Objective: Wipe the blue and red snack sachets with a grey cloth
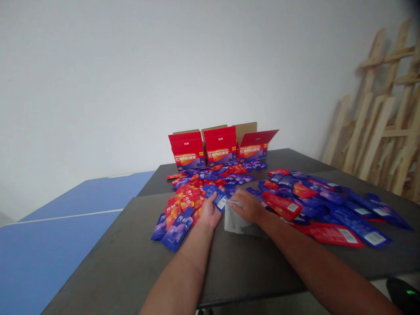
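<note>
My left hand is closed on a blue pouch, its barcode side turned up. In my right hand is a grey cloth, bunched in the fingers and hanging down beside the pouch. To the left of my left hand lie overlapping red pouches and a purple-blue pouch with fruit pictures. A loose heap of blue and red pouches spreads to the right, where a red pouch lies close to my right hand.
Three open red cartons, a left carton, a middle carton and a right carton, stand at the back of the dark table. A blue table stands left. Wooden frames lean at the right wall.
</note>
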Demonstrator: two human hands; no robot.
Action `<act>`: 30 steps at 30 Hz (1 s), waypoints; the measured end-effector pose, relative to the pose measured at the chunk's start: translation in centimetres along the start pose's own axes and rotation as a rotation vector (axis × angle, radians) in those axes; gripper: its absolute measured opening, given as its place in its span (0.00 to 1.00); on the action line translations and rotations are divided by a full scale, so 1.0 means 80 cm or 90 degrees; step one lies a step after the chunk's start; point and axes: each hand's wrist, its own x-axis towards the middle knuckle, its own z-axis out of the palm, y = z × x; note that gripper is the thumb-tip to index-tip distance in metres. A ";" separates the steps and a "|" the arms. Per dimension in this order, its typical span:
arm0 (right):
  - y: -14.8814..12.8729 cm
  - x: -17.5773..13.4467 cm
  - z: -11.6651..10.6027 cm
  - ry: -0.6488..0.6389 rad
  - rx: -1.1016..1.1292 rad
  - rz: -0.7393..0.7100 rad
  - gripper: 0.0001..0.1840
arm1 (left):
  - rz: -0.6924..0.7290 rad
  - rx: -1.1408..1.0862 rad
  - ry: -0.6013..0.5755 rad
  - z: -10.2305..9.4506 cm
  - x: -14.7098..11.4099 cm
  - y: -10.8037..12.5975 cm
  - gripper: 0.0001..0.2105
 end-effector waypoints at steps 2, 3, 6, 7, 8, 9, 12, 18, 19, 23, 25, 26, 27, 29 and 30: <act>0.004 -0.002 0.002 -0.076 -0.005 -0.029 0.10 | -0.027 0.047 -0.034 0.000 -0.001 -0.004 0.13; 0.006 -0.002 0.002 -0.100 -0.009 -0.034 0.10 | -0.028 0.074 -0.049 0.001 -0.002 -0.006 0.14; 0.012 -0.004 0.002 -0.126 -0.011 -0.018 0.11 | 0.040 0.136 -0.060 0.001 -0.002 -0.014 0.17; 0.013 -0.004 0.001 -0.131 -0.001 -0.010 0.11 | 0.065 0.150 -0.057 0.001 -0.002 -0.017 0.18; 0.013 -0.004 0.000 -0.135 0.016 -0.007 0.11 | 0.090 0.164 -0.052 0.000 -0.002 -0.019 0.18; 0.013 -0.004 -0.001 -0.138 0.037 -0.006 0.11 | 0.110 0.179 -0.047 -0.001 -0.001 -0.020 0.18; 0.012 -0.004 -0.004 -0.133 0.087 -0.012 0.10 | 0.150 0.238 -0.030 -0.005 0.001 -0.024 0.17; 0.019 -0.003 -0.006 -0.102 0.022 0.006 0.11 | 0.150 0.367 -0.086 -0.011 -0.005 -0.026 0.15; 0.021 -0.003 -0.006 -0.092 0.004 0.014 0.11 | 0.152 0.382 -0.100 -0.010 -0.007 -0.026 0.15; 0.028 -0.003 -0.006 -0.043 -0.033 0.045 0.11 | 0.127 0.397 -0.145 -0.008 -0.013 -0.025 0.16; 0.030 -0.003 -0.006 -0.012 -0.035 0.069 0.11 | 0.090 0.390 -0.158 -0.007 -0.014 -0.024 0.16; 0.031 -0.002 -0.007 0.004 -0.036 0.088 0.11 | 0.069 0.386 -0.163 -0.007 -0.015 -0.024 0.17; 0.031 -0.002 -0.008 0.020 -0.036 0.108 0.11 | 0.049 0.381 -0.170 -0.007 -0.015 -0.024 0.17; 0.033 -0.001 -0.010 0.050 -0.034 0.150 0.11 | 0.010 0.376 -0.189 -0.007 -0.016 -0.023 0.19; 0.034 0.000 -0.011 0.064 -0.030 0.169 0.11 | -0.011 0.376 -0.196 -0.007 -0.017 -0.023 0.19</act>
